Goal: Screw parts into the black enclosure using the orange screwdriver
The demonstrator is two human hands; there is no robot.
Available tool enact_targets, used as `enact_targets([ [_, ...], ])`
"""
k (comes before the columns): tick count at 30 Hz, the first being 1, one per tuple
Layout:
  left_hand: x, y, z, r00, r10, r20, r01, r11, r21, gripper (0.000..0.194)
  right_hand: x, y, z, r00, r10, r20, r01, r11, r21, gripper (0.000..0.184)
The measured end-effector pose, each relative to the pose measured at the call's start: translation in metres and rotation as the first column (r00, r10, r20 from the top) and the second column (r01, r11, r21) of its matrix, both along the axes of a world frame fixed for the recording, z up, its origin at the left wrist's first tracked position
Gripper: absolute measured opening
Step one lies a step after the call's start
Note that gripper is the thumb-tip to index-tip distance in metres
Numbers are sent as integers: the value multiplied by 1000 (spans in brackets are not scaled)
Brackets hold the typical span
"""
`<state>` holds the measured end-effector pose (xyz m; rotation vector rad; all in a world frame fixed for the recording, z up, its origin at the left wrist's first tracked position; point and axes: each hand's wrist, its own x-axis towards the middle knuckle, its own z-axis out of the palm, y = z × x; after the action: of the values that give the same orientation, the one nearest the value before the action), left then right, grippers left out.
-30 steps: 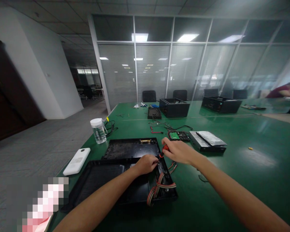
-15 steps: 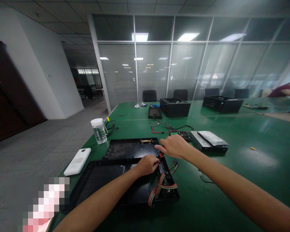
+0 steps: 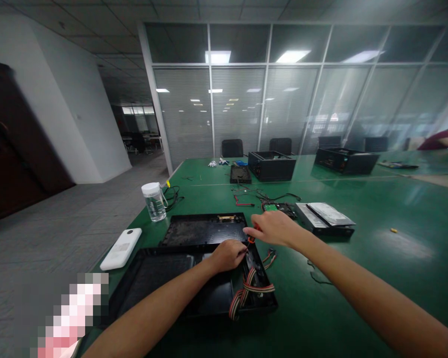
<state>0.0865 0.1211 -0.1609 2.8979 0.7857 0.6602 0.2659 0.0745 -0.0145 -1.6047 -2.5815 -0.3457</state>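
Observation:
My right hand [image 3: 274, 227] is closed round the red-and-black handle of a screwdriver [image 3: 251, 239], which points down at the right part of a black open case panel [image 3: 160, 271]. My left hand [image 3: 228, 255] is pinched close to the screwdriver's shaft, low over the panel's far right edge; what its fingertips hold is hidden. A bundle of striped, multicoloured cables [image 3: 242, 293] lies looped over the panel's right side. Just behind lies a second black panel [image 3: 201, 231] with a brass-coloured strip near its far edge.
To the left stand a clear bottle [image 3: 155, 204] with a white lid and a white flat device [image 3: 121, 249]. Optical drives [image 3: 324, 223], loose cables and a circuit board [image 3: 278, 209] lie behind my right hand. Farther back are black computer cases [image 3: 272, 168]. A person's sleeve [image 3: 440, 139] shows far right.
My right hand has turned slightly on the screwdriver, and more of the red handle shows. My left hand stays in place. The view has shifted very slightly.

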Motion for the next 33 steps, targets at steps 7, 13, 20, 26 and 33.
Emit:
enact_targets([
  [7, -1, -1, 4, 999, -32, -25, 32, 999, -2, 14, 34, 5, -18, 958, -8, -287, -9, 998, -57, 38],
  [13, -3, -4, 7, 998, -53, -34, 54, 998, 30, 20, 98, 28, -108, 233, -298, -926, -113, 937, -330, 42],
  [20, -26, 4, 39, 992, -83, -100, 69, 988, -136, 16, 119, 40, -146, -471, -314, -824, -204, 948, -245, 29],
  [26, -55, 14, 47, 920, 3, -393, -214, 842, -494, 13, 92, 31, -147, -274, -221, -936, -217, 962, -163, 33],
  [33, -56, 14, 65, 901, -49, -431, -294, 660, -691, 44, 47, -30, -98, 521, 142, -842, -354, 933, -61, 45],
])
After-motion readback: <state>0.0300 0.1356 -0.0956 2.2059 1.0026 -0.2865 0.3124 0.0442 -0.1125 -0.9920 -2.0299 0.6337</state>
